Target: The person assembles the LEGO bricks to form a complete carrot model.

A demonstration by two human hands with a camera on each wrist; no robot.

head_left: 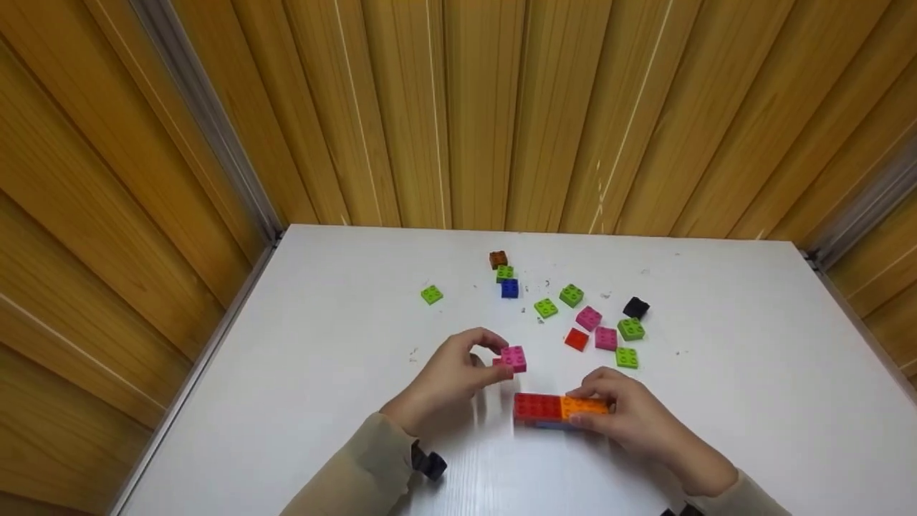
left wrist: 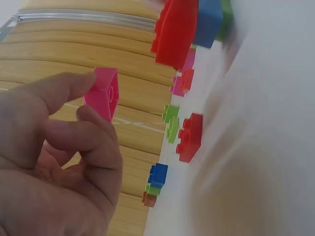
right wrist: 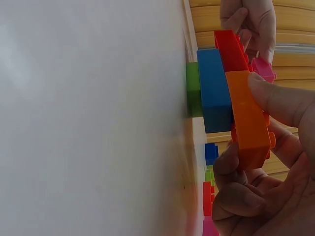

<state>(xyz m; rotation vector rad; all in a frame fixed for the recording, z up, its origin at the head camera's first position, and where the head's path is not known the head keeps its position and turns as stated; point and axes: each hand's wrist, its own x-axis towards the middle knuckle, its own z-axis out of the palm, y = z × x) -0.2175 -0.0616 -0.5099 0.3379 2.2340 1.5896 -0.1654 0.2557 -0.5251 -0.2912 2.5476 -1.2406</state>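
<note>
Left hand (head_left: 448,376) pinching pink brick (head_left: 513,357), right hand (head_left: 630,416) half-covering stacked bricks (head_left: 551,408)

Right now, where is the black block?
In the head view the black block sits on the white table, at the far right of the loose blocks, just behind a green block.

A flat white rectangular tabletop (head_left: 716,401) fills the lower half of the head view, marked with a few small dark specks near its middle. It is enclosed on three sides by walls of vertical yellow-brown wooden panelling (head_left: 458,107) with fine pale grooves. Grey metal corner strips (head_left: 208,122) are seen at upper left and at the right edge. Soft, even light is cast throughout.
</note>
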